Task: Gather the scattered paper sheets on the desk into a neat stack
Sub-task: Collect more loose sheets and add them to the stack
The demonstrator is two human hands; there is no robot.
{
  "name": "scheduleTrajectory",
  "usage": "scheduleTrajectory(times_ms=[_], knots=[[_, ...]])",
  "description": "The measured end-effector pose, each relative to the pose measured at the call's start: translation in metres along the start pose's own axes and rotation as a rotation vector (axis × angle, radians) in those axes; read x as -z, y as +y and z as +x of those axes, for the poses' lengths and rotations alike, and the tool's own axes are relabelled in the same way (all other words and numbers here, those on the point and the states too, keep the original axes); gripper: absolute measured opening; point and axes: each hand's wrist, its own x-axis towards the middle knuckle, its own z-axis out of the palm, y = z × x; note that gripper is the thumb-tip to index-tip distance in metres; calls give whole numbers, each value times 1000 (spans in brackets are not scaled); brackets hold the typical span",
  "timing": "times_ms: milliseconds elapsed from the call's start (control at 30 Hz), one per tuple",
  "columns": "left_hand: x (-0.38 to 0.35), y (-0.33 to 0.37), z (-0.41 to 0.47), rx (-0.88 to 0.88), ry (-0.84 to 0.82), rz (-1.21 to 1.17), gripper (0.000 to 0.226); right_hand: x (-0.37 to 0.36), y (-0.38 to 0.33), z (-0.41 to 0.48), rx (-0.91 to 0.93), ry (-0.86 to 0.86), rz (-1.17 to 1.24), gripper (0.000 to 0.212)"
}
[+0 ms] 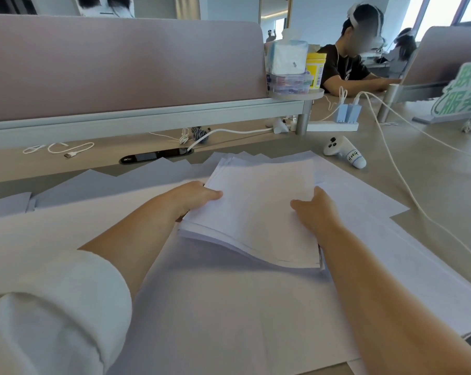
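Paper sheets make a thick stack [258, 212] in the middle of the desk [429, 185], and both hands hold it. The left hand [196, 197] grips the left edge, thumb on top and fingers hidden under the pile. The right hand [317, 209] grips the right edge the same way, with its thumb lying on the top sheet. I think the hands sit on both sides so they can squeeze the sheets together and line them up.

The stack is not neat yet. Its near edge sags and curls, and the far corners fan out a little. It rests on more loose sheets [215, 307] that cover the desk in front and to both sides, so lots of paper is left to pick up.

A white controller [344, 152] lies near the far right corner of the papers, and a white cable [399, 174] runs just beside their right edge. The hands should take care there. The left side looks free of other things
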Motion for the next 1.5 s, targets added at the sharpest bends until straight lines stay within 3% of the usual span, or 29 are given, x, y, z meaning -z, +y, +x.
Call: scheduleTrajectory(times_ms=[167, 333, 400, 533, 700, 833, 967, 1100, 1133, 1200, 1300, 1400, 1500], knots=[[1, 2, -22, -308, 103, -4, 40, -3, 3, 1, 14, -18, -33, 52], [20, 1, -57, -462, 155, -306, 41, 1, -18, -22, 137, 149, 106, 81], [31, -4, -69, -452, 214, -352, 38, 6, -35, -37, 190, 106, 286, 66], [55, -27, -92, -378, 362, -339, 35, 11, -60, -65, -37, -333, 643, 26], [80, -64, -125, -264, 514, -386, 36, -11, -73, -90, -53, -666, 692, 26], [106, -85, -156, -251, 560, -439, 49, -38, -90, -109, -6, -752, 595, 29], [134, -95, -192, -209, 589, -411, 19, -65, -109, -129, 60, -743, 450, 32], [171, -122, -223, -90, 506, -577, 45, -91, -123, -139, 34, -771, 482, 38], [177, -134, -226, -37, 568, -557, 44, -96, -125, -141, -2, -792, 546, 37], [181, -164, -228, 110, 631, -228, 47, -109, -129, -146, -95, -825, 698, 34], [166, -198, -222, 293, 476, 275, 63, -131, -131, -154, -263, -848, 847, 38], [152, -209, -217, 238, 305, 566, 69, -149, -132, -160, -284, -829, 851, 39], [152, -215, -215, 222, 270, 639, 75, -156, -133, -161, -274, -821, 837, 40]])
